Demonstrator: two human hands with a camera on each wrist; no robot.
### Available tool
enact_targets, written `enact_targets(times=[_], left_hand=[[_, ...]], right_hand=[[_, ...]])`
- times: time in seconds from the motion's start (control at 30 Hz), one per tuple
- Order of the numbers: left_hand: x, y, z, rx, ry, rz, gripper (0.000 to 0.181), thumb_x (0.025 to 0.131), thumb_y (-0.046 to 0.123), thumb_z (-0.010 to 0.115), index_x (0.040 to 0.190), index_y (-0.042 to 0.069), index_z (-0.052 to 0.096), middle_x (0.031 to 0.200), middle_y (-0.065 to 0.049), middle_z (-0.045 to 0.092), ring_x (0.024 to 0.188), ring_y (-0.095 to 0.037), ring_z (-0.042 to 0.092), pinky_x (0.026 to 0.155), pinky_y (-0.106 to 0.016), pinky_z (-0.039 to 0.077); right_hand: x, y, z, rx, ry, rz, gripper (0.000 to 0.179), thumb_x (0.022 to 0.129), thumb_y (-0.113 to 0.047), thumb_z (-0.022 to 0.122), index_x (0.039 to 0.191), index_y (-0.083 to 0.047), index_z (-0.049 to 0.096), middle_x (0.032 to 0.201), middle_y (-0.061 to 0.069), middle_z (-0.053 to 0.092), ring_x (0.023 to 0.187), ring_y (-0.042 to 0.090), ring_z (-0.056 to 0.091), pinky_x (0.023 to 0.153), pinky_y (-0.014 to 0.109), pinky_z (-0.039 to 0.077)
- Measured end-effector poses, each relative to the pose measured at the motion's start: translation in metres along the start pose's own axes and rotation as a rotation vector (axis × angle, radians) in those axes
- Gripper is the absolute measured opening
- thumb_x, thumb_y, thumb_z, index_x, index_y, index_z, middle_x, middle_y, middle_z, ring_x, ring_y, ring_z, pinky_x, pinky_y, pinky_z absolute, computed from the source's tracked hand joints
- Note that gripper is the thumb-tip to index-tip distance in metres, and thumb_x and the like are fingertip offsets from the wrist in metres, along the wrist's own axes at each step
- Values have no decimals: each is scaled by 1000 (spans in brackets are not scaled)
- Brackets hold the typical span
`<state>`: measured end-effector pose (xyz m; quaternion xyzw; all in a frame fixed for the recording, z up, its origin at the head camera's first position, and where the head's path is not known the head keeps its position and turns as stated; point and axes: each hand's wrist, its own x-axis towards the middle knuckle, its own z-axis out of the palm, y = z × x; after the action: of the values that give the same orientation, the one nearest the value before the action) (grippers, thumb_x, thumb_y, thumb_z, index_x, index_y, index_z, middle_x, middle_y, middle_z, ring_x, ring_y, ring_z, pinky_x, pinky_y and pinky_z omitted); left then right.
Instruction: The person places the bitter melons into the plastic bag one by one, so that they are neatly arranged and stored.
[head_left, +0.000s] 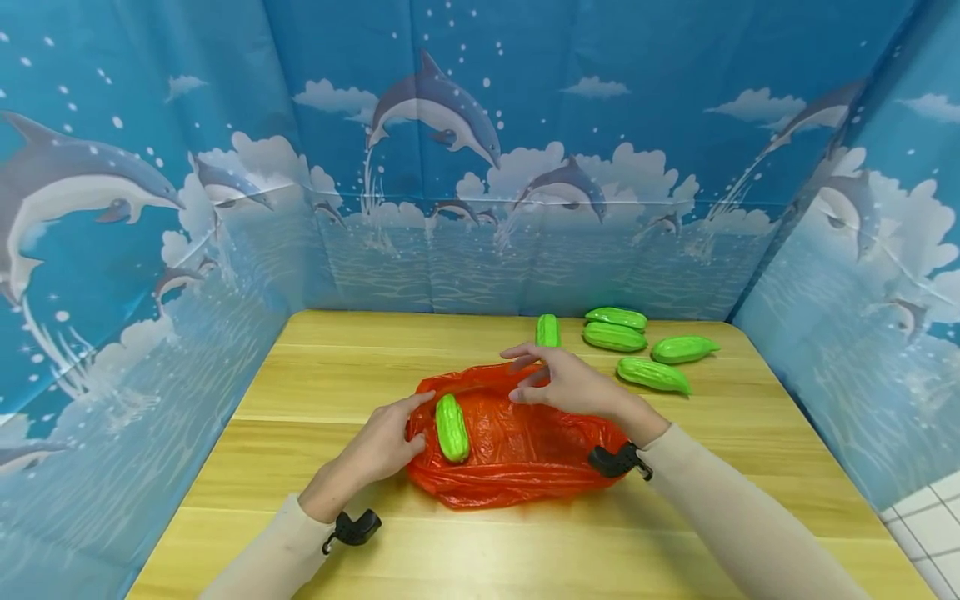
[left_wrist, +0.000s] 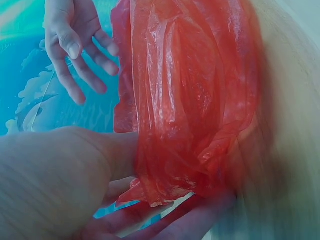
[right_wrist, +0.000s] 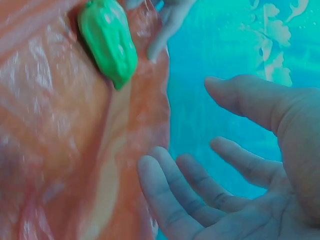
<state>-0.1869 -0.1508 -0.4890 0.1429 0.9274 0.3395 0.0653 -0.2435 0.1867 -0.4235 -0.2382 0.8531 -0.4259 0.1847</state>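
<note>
A left hand (head_left: 378, 437) gripped the red plastic bag (head_left: 510, 437) midway between the counter's (head_left: 480, 558) side edges, one bitter melon (head_left: 452, 429) inside. Above, the right hand (head_left: 562, 383) held nothing, fingers (right_wrist: 165, 197) loosely curved.

Both arms (head_left: 735, 512) extended, right hand (head_left: 573, 385) loosely spread

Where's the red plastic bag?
In the head view, the red plastic bag lies centrally on the yellow wooden table, left hand at its left edge, right hand near its far edge.

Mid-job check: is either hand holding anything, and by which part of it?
The left hand appears to hold the red bag by its left edge; the right hand holds nothing.
</note>
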Motion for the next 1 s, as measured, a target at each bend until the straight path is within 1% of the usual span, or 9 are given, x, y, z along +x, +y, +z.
enact_targets(times=[0.1,0.27,0.33,0.47,0.57,0.67,0.8,0.87,1.0], left_hand=[[-1,-1,-1,0,-1,-6,72,103,-2,78,171,7,57,170,-20,65,81,-17,55,86,-36,55],[0,-3,-2,-5,-1,-14,72,104,-2,77,172,8,56,170,-21,64,69,-13,46,73,-29,50],[0,-4,-3,-3,1,-15,72,104,-2,77,172,8,57,170,-21,64,70,-14,48,75,-30,52],[-2,-4,-3,2,0,-18,72,104,-2,78,172,9,57,171,-20,64,86,-18,59,90,-38,57],[-3,-5,-3,2,-5,-23,72,104,-2,78,172,9,57,171,-20,64,90,-19,60,93,-40,57],[-4,-6,-2,-9,-22,-31,73,104,-2,78,173,10,56,172,-20,63,76,-16,54,82,-34,56],[-4,-7,-2,-41,-40,-32,74,105,-4,75,175,10,54,172,-21,62,58,-11,40,60,-25,43],[-3,-7,-3,-49,-37,-26,75,105,-4,74,175,10,54,172,-22,62,56,-10,38,57,-24,40],[-4,-7,-3,-45,-34,-23,75,105,-4,75,175,10,54,174,-22,60,57,-10,37,58,-25,41]], right_hand=[[-4,4,-11,-16,36,-7,66,112,-20,81,172,-11,54,166,27,62,138,45,76,112,55,68],[-8,18,-32,-34,91,-14,65,114,-22,78,173,-10,54,166,26,62,143,49,71,112,58,67],[-9,23,-40,-33,111,-9,64,115,-22,77,173,-10,53,167,27,61,146,50,69,113,59,67],[-9,34,-57,-41,159,-5,62,116,-21,75,173,-10,53,169,29,59,147,50,69,115,61,66],[-8,46,-66,-85,196,-1,60,116,-22,76,171,-10,56,168,29,60,143,49,71,113,60,67],[-4,59,-74,-159,212,18,58,116,-24,76,169,-11,58,166,28,62,141,48,72,112,60,68],[4,75,-84,-276,190,8,57,116,-22,76,168,-8,60,167,28,61,141,53,71,112,66,66],[10,82,-88,-325,162,-13,57,115,-20,76,168,-5,59,168,31,59,140,57,70,113,69,64],[19,94,-93,-392,107,-23,59,115,-17,75,171,-5,57,170,35,53,138,58,69,112,72,62]])
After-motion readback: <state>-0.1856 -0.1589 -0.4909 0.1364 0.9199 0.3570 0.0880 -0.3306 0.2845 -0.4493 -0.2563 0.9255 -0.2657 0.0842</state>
